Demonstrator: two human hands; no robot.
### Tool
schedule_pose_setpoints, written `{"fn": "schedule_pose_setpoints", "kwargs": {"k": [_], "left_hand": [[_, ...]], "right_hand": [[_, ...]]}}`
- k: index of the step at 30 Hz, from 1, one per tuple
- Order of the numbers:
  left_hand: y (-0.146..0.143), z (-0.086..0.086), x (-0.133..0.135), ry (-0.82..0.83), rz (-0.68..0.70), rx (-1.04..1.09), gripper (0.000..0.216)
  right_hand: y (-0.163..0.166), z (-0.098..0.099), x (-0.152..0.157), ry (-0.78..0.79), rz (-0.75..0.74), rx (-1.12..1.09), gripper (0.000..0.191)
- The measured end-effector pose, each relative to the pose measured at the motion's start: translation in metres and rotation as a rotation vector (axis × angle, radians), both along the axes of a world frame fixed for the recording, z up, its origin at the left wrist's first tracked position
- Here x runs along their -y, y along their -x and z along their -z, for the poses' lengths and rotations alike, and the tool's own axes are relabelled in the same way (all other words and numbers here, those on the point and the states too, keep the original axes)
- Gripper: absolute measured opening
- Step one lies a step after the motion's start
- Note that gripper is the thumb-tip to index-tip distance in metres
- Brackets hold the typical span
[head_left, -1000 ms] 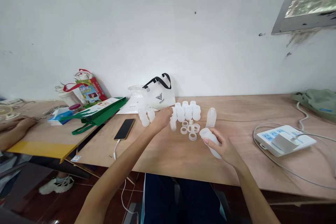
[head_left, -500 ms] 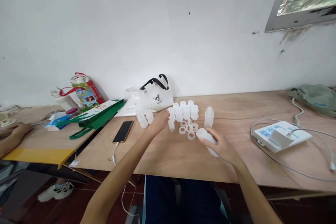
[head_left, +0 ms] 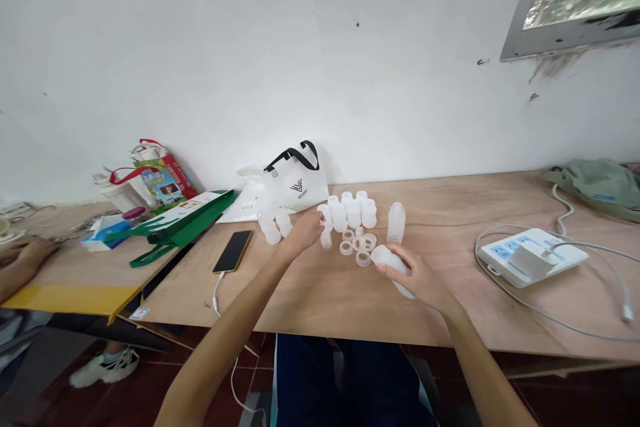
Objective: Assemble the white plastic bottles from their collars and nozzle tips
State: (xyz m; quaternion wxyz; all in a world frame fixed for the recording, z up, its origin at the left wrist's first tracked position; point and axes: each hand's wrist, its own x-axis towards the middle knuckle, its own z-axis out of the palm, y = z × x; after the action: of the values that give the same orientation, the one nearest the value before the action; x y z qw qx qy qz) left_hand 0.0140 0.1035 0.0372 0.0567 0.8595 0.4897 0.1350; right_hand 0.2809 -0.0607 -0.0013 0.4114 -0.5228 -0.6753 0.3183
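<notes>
My right hand (head_left: 421, 275) is wrapped round a white translucent plastic bottle (head_left: 384, 257), tilted with its open mouth toward the left. My left hand (head_left: 306, 232) reaches to the near left end of a cluster of white bottles (head_left: 353, 213), fingertips pinched together; what they hold, if anything, I cannot make out. Just beside those fingertips stands a small clear ribbed piece (head_left: 326, 240). Several clear rings (head_left: 346, 247) lie between my hands. Behind my right hand a clear ribbed cylinder with a rounded top (head_left: 397, 221) stands upright. More white bottles (head_left: 271, 229) are left of my left hand.
A phone (head_left: 233, 251) on a charging cable lies at left. A white bag with black handles (head_left: 303, 187) leans on the wall. Green bag (head_left: 173, 230) and a co-worker's hands (head_left: 35, 253) are further left. White power strip (head_left: 535, 255) with cables sits at right.
The whole view has shifted slightly. Both hands stay at nearly the same places, with the right hand still round the bottle.
</notes>
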Motion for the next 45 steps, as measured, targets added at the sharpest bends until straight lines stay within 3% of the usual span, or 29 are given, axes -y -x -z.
{"fn": "schedule_pose_setpoints", "kwargs": {"k": [14,23,30,33,37,39,42,45], "left_hand": [[0.012,0.0,-0.006,-0.04,-0.015,0.101,0.013],[0.007,0.013,-0.003,-0.002,0.036,0.121,0.014],[0.006,0.016,0.0,0.03,-0.001,0.12,0.013],[0.007,0.009,0.01,0.021,-0.03,0.127,0.019],[0.001,-0.004,0.05,-0.039,-0.098,0.302,0.031],[-0.009,-0.009,0.073,0.152,0.07,0.407,0.038],[-0.026,-0.01,0.095,0.504,0.467,0.48,0.053],[-0.04,-0.004,0.1,0.603,0.52,0.555,0.037]], "right_hand": [[0.001,-0.002,0.001,0.026,-0.01,0.029,0.039],[0.002,0.0,0.0,0.048,0.002,0.039,0.04],[0.001,0.001,-0.001,0.036,-0.006,0.052,0.041],[0.002,0.0,-0.002,0.052,-0.019,0.06,0.041],[0.005,0.0,-0.003,0.086,-0.047,0.039,0.043],[0.009,0.003,-0.003,0.105,-0.065,0.019,0.044],[0.012,0.009,-0.003,0.169,-0.097,-0.07,0.052],[0.011,0.016,-0.005,0.222,-0.095,-0.168,0.051]]}}
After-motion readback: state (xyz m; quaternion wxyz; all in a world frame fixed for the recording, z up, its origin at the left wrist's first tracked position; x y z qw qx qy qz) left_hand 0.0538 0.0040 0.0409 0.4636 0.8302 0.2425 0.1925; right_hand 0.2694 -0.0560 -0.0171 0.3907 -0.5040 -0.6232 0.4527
